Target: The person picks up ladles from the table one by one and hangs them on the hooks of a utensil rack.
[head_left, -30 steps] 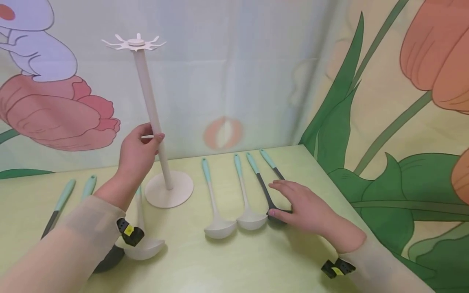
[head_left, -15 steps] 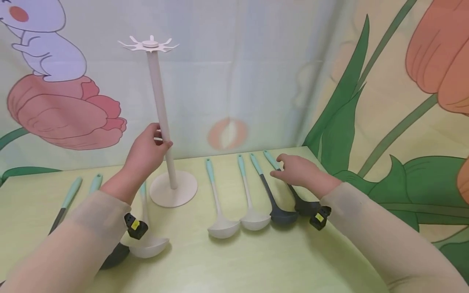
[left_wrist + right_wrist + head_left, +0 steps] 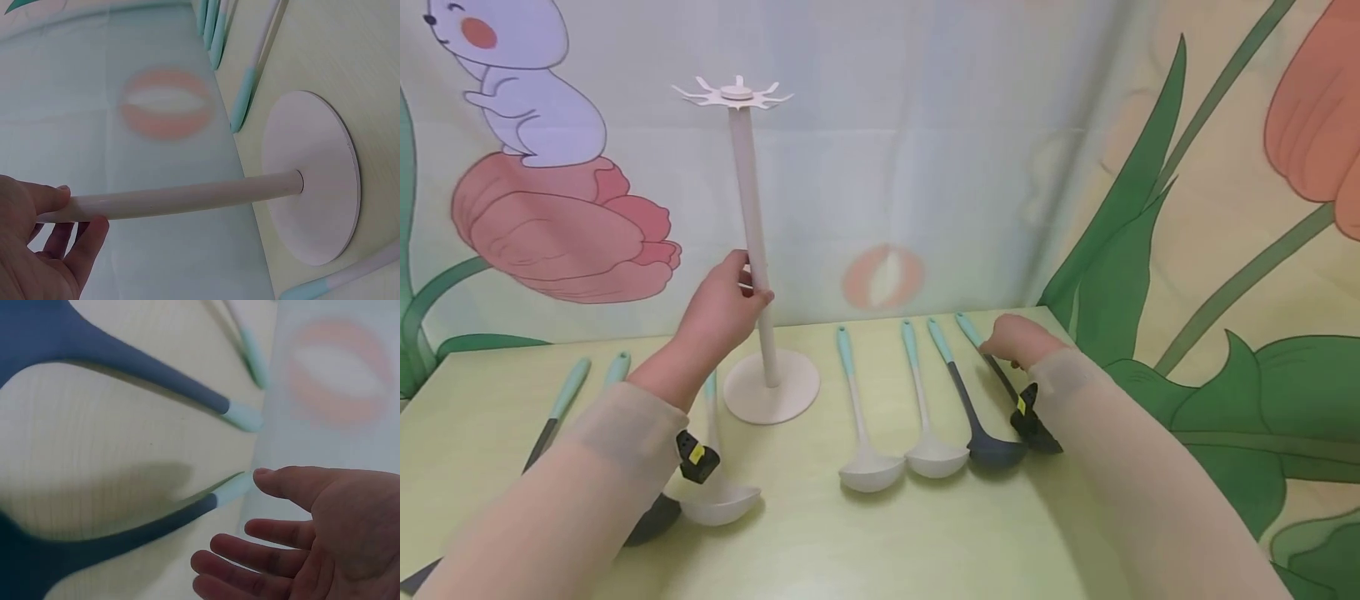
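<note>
My left hand (image 3: 721, 307) grips the pole of a pale pink utensil stand (image 3: 747, 183), with the thumb on one side and fingers on the other, as the left wrist view shows. The stand has a round base and a ring of hooks on top. At the far right, my right hand (image 3: 1019, 337) is at the mint handle of a dark utensil (image 3: 1000, 377). In the right wrist view the thumb tip is by the handle (image 3: 234, 489), and the fingers (image 3: 262, 559) are spread apart from it. The utensil's head is partly hidden by the wrist camera.
Left of the right hand lie a dark ladle (image 3: 996, 452) and two pale ladles (image 3: 936, 458) (image 3: 871, 473). Another pale ladle (image 3: 721, 504) and several dark-necked utensils (image 3: 571, 387) lie left of the base, partly under my left sleeve. A printed curtain (image 3: 865, 167) backs the table.
My right hand has moved back from over the dark ladle's bowl to the rightmost utensil's handle. My left hand keeps its grip on the pole. The head view has shifted slightly left.
</note>
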Tool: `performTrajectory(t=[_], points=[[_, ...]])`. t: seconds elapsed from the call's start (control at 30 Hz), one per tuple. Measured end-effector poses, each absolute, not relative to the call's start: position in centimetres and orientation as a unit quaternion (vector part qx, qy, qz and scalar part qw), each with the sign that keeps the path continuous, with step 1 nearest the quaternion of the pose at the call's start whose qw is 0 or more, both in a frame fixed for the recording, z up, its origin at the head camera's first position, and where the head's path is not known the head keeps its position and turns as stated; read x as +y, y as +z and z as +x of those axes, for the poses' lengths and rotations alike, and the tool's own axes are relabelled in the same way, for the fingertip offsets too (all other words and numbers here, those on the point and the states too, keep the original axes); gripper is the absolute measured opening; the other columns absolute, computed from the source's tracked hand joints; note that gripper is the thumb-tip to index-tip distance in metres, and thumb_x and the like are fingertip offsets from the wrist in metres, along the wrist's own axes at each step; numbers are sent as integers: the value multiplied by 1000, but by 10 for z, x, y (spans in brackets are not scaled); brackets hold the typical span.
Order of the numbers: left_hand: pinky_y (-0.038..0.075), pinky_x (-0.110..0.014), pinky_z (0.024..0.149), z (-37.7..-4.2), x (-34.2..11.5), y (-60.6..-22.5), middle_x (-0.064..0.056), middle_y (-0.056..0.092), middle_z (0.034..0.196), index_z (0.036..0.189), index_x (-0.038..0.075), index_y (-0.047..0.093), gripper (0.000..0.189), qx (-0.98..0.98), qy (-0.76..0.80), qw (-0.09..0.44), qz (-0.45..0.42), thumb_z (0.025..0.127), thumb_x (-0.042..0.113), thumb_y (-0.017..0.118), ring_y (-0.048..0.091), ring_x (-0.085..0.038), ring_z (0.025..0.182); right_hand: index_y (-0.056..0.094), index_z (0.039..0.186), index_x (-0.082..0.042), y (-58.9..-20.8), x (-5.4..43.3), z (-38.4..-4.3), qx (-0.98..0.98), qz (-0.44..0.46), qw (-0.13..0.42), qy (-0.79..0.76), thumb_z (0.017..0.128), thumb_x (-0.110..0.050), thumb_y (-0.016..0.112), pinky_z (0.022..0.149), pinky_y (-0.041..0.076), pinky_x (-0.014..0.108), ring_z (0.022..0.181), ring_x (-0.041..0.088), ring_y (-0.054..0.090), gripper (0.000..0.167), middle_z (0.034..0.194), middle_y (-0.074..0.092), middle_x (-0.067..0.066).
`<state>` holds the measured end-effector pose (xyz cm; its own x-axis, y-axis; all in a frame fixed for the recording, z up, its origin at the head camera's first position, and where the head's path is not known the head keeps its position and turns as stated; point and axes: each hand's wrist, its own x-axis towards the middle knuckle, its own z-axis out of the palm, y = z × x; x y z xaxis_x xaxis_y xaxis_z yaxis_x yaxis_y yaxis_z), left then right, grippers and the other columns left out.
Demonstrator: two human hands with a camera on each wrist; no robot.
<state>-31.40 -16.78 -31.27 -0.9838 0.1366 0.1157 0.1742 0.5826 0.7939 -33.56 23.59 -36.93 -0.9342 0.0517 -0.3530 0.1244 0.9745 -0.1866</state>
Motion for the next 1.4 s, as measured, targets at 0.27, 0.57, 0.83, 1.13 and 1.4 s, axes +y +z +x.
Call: performTrajectory(t=[0.27, 0.57, 0.83, 1.13, 1.4], points=[[51, -53, 94, -314, -162, -313, -18, 53, 125, 145, 6, 34, 51, -889, -448, 23, -87, 100, 10, 57, 56, -36, 112, 64, 103, 2, -388, 241, -349, 969, 80, 202, -115, 97, -23, 61, 72, 48, 38, 70, 25, 58, 25, 86, 60, 12], [50, -55, 96, -311, -163, -312, -18, 52, 127, 146, 6, 32, 52, -889, -447, 15, -92, 100, 11, 56, 56, -36, 114, 63, 96, 0, -394, 242, -348, 973, 73, 201, -88, 91, -5, 54, 66, 44, 34, 78, 27, 52, 12, 86, 57, 12], [50, -55, 96, -311, -167, -313, -18, 53, 126, 146, 6, 32, 52, -889, -449, 18, -88, 100, 10, 56, 56, -36, 114, 52, 137, -7, -401, 242, -355, 966, 77, 225, -107, 95, -5, 49, 75, 45, 40, 93, 30, 53, 42, 112, 57, 16], [50, -55, 96, -311, -168, -311, -18, 52, 125, 149, 7, 29, 55, -890, -447, 14, -84, 101, 11, 56, 56, -36, 114, 26, 156, -11, -389, 248, -359, 968, 61, 199, -143, 94, -2, 44, 58, 50, 35, 93, 31, 54, 65, 142, 44, 21], [51, -54, 94, -311, -167, -313, -20, 53, 124, 148, 5, 31, 54, -893, -440, 23, -91, 100, 10, 56, 57, -37, 113, 9, 160, -20, -366, 257, -351, 965, 36, 150, -211, 95, 0, 46, 59, 56, 41, 71, 25, 54, 78, 134, 48, 25]])
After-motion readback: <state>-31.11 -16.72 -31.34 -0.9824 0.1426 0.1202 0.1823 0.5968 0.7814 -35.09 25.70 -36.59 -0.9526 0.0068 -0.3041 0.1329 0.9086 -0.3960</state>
